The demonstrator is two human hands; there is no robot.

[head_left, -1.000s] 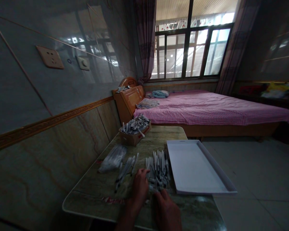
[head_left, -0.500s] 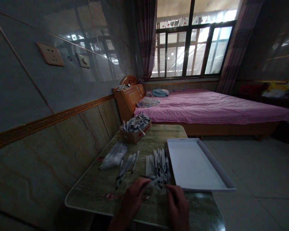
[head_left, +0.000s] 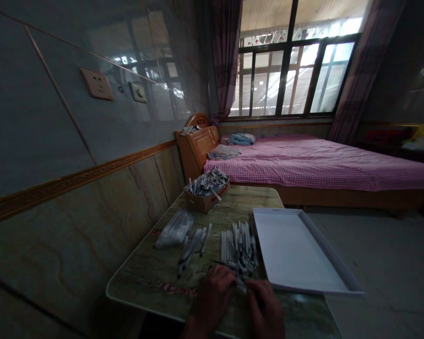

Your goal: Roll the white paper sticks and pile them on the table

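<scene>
At the near end of a pile of pens point(head_left: 238, 242), my left hand point(head_left: 215, 292) is closed, its fingertips pinching what looks like a pale pen. Close on its right, my right hand point(head_left: 265, 303) is also closed, thumb and forefinger pressed together at the other end of that pale piece. Whatever sits in the right fingertips is too dark and small to make out. The pens have white or clear barrels with dark ends, most lying side by side, some crossed. Left of them lies a smaller bunch of pens point(head_left: 194, 247).
A white shallow tray point(head_left: 300, 254) overhangs the table's right edge. A cardboard box point(head_left: 201, 202) heaped with pens stands at the back, near a clear plastic bag point(head_left: 176, 228). The stone-patterned table point(head_left: 137, 278) stands by a tiled wall; a bed point(head_left: 304, 160) lies beyond.
My hands have drawn closer together, and the pale pen that showed between them is now mostly covered. The whole view has shifted, so things appear farther right.
</scene>
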